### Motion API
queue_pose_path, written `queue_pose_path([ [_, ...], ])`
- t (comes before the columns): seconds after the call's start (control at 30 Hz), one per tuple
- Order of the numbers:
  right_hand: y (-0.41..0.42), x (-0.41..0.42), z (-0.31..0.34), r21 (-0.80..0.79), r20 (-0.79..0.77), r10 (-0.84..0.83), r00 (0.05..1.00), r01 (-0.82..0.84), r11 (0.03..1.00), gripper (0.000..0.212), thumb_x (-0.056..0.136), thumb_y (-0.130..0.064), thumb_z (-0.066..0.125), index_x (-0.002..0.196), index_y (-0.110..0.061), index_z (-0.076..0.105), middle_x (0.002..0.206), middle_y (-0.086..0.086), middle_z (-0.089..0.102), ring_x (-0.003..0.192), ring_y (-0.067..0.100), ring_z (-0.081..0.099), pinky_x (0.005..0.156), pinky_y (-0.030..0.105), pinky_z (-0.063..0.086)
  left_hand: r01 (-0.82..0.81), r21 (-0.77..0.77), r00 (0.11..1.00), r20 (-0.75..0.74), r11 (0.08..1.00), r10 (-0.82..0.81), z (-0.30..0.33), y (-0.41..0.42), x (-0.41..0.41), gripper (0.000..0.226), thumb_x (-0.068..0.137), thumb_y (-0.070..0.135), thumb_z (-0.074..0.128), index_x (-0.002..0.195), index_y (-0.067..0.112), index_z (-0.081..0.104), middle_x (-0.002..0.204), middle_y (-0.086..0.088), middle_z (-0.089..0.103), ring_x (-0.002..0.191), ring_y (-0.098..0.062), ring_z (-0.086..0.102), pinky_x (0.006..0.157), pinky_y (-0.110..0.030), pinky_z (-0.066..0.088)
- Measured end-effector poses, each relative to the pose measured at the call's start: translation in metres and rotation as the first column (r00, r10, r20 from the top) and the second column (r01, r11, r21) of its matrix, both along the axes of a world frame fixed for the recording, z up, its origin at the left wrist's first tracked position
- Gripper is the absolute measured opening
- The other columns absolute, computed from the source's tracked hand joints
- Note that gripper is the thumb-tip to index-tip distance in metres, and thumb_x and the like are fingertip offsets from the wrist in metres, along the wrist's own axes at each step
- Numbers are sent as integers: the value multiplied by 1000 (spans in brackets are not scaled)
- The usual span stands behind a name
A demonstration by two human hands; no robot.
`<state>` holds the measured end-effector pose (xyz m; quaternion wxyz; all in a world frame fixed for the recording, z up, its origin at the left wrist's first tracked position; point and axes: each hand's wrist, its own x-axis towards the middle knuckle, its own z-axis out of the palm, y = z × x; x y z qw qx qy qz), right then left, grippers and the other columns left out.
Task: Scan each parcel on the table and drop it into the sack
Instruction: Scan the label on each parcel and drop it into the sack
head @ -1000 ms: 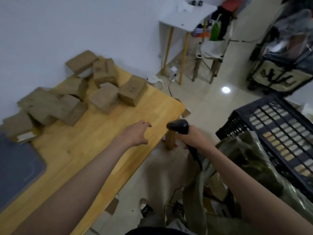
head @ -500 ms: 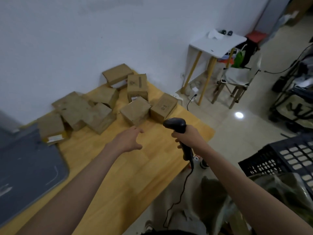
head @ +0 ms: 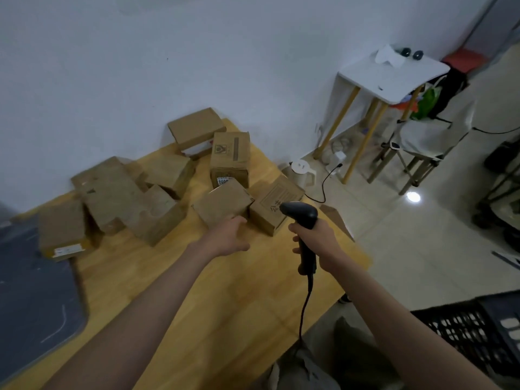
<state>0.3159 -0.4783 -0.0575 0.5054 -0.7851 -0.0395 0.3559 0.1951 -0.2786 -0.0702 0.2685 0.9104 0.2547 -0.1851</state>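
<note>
Several brown cardboard parcels lie clustered at the far end of the wooden table (head: 197, 291). My left hand (head: 229, 235) reaches the nearest small parcel (head: 222, 202); its fingertips touch that parcel's near side. A second parcel (head: 274, 205) with printed characters sits just to the right. My right hand (head: 316, 240) grips the handle of a black barcode scanner (head: 302, 213), whose head points at the parcels and whose cord hangs down. The grey-green sack (head: 306, 367) shows at the bottom edge, below the table.
A dark grey mat (head: 33, 291) covers the table's left part. A black plastic crate (head: 478, 327) stands at the lower right. On the floor beyond the table are a white kettle (head: 301, 171), a white side table (head: 394, 77) and a folding chair (head: 427, 139).
The view has swung from the sack back to the table. My left hand has stretched forward and reached the nearest parcel; my right hand has brought the scanner up beside it.
</note>
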Motion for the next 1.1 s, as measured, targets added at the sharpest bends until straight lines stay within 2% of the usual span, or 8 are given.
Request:
queue_pose_path([
  [0.2,22,55,-33,38,-208,18,978,-10,999,10,92,-15,71,92,-17,61,95,16,61,85,28,63,78,49,63,-120,-91,993,-21,989,119,-24,9,66,83,84,33,75,153,14,31,153,-3,35,139,-20,36,106,-29,34],
  [0.33,38,74,-58,40,-340,-11,940,27,999,27,92,-16,72,116,-10,61,103,15,60,87,29,63,78,53,62,-203,-154,979,-41,967,199,-38,14,94,90,83,30,77,155,16,25,158,-3,30,142,-21,33,110,-33,34],
  [0.47,49,82,-75,98,-442,-2,897,51,994,33,94,-16,69,126,-11,58,98,4,56,92,28,61,82,52,62,-243,-210,970,-64,947,235,-52,14,106,97,81,30,79,157,20,20,159,-3,30,143,-24,33,113,-40,36],
  [0.67,48,80,-89,176,-519,19,854,85,981,37,94,-16,69,130,-12,59,127,10,63,113,31,63,85,54,61,-270,-180,962,-11,946,273,-70,4,109,101,76,37,80,156,21,20,154,-1,30,141,-25,32,111,-44,37],
  [0.8,33,72,-89,183,-557,3,830,119,976,32,95,-18,68,126,-15,62,128,11,65,113,33,65,86,55,60,-271,-202,959,30,941,283,-78,-10,102,99,76,43,79,154,13,27,136,-1,33,129,-22,38,106,-37,41],
  [0.93,11,54,-84,179,-542,4,840,110,978,30,96,-17,68,125,-18,62,129,9,65,115,32,65,85,55,60,-257,-273,956,70,927,286,-77,-22,76,80,75,42,80,143,17,46,120,3,33,115,-18,44,98,-35,48],
  [1.03,-1,29,-76,195,-526,40,849,75,978,34,96,-16,68,129,-20,60,131,8,64,119,31,63,85,53,61,-257,-291,949,104,921,298,-68,-31,49,71,76,40,81,137,22,51,117,3,36,112,-17,46,97,-34,49],
  [1.1,-7,7,-71,203,-507,73,859,36,979,36,96,-16,67,131,-22,59,131,6,64,120,30,62,86,53,61,-290,-313,935,108,904,338,-61,-37,24,69,77,38,80,138,22,50,120,2,38,110,-15,47,91,-27,47],
])
